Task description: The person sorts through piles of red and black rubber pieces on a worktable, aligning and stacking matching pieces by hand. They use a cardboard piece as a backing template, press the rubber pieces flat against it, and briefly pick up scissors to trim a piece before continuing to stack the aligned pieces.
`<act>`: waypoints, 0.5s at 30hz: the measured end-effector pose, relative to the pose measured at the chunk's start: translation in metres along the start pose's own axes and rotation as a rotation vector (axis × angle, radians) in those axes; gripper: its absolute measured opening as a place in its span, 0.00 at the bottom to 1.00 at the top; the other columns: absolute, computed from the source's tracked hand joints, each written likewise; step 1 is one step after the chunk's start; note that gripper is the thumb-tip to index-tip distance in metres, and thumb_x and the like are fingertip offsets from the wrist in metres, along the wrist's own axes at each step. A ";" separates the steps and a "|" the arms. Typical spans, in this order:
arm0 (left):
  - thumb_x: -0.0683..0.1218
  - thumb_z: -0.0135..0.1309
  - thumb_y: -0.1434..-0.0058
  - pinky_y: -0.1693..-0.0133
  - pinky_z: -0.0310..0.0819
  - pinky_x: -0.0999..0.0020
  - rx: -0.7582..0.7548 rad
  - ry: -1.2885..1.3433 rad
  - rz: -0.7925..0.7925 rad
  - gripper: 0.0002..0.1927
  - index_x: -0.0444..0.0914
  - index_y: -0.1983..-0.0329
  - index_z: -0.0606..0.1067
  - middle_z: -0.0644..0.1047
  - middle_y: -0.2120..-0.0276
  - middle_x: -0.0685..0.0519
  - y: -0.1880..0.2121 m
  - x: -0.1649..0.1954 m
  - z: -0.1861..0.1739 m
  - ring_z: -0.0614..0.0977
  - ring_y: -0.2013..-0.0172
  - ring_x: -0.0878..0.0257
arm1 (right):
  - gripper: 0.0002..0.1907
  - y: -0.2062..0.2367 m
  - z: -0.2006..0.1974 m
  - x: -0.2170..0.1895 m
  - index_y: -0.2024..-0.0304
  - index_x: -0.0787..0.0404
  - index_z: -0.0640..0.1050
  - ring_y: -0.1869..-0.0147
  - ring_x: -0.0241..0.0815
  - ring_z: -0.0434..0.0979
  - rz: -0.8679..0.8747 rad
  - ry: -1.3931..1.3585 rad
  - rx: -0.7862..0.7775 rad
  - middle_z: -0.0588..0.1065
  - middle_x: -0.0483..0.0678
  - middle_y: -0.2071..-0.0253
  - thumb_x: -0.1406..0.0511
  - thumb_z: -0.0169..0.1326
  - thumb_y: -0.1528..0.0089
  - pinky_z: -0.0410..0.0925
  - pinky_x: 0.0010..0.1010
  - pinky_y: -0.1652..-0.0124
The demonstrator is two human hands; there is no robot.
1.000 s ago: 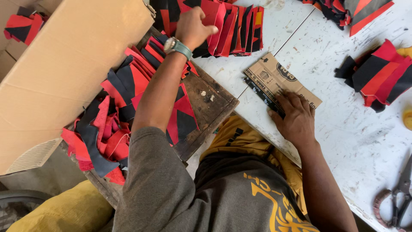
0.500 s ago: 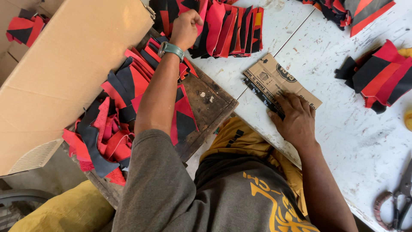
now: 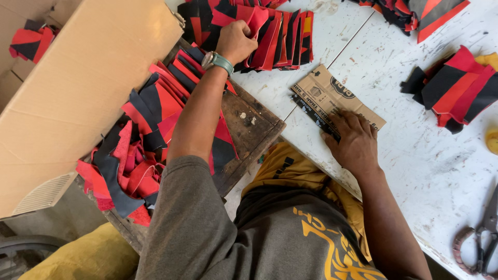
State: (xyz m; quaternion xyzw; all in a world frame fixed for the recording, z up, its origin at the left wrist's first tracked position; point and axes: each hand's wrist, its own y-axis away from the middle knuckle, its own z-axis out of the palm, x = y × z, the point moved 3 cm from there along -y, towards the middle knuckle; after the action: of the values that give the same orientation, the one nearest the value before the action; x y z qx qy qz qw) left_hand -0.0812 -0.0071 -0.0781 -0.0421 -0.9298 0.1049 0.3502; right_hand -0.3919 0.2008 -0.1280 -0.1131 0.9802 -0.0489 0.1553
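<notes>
My left hand, with a watch on the wrist, reaches far forward and grips a red piece in a fanned row of red and black cut pieces at the far side of the white table. My right hand rests flat, fingers spread, on a brown cardboard piece lying on the table near its front edge. A dark strip lies under the cardboard's near edge.
A heap of red and black cut pieces covers a wooden board at my left. A big cardboard box stands left. More red and black stacks lie at the right. Scissors sit at the lower right.
My left hand has moved a little farther into the fanned row and closed on a red piece. My right hand has stayed on the cardboard.
</notes>
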 end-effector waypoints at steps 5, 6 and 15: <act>0.46 0.68 0.58 0.63 0.77 0.56 0.044 -0.121 0.009 0.19 0.30 0.68 0.77 0.82 0.69 0.39 0.002 0.013 0.002 0.83 0.65 0.44 | 0.30 -0.011 -0.006 -0.002 0.40 0.57 0.78 0.34 0.60 0.69 0.011 0.006 0.008 0.72 0.57 0.36 0.53 0.63 0.43 0.60 0.55 0.37; 0.45 0.67 0.56 0.61 0.78 0.57 0.033 -0.052 -0.003 0.18 0.31 0.66 0.77 0.82 0.67 0.40 0.001 0.014 0.000 0.84 0.64 0.46 | 0.31 -0.017 -0.009 -0.007 0.39 0.58 0.77 0.33 0.59 0.69 -0.019 -0.030 0.041 0.71 0.57 0.35 0.52 0.63 0.41 0.60 0.55 0.36; 0.42 0.60 0.51 0.59 0.80 0.60 -0.059 0.100 -0.066 0.13 0.34 0.61 0.81 0.83 0.65 0.40 0.000 0.002 -0.012 0.86 0.62 0.48 | 0.43 -0.146 0.012 -0.121 0.25 0.54 0.59 0.21 0.62 0.48 -0.265 -0.197 -0.078 0.50 0.54 0.22 0.46 0.55 0.36 0.49 0.62 0.32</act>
State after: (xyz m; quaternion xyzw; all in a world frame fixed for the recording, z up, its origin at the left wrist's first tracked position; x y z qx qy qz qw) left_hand -0.0749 -0.0046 -0.0679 -0.0271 -0.9147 0.0636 0.3982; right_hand -0.2453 0.0870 -0.0849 -0.2517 0.9378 -0.0195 0.2385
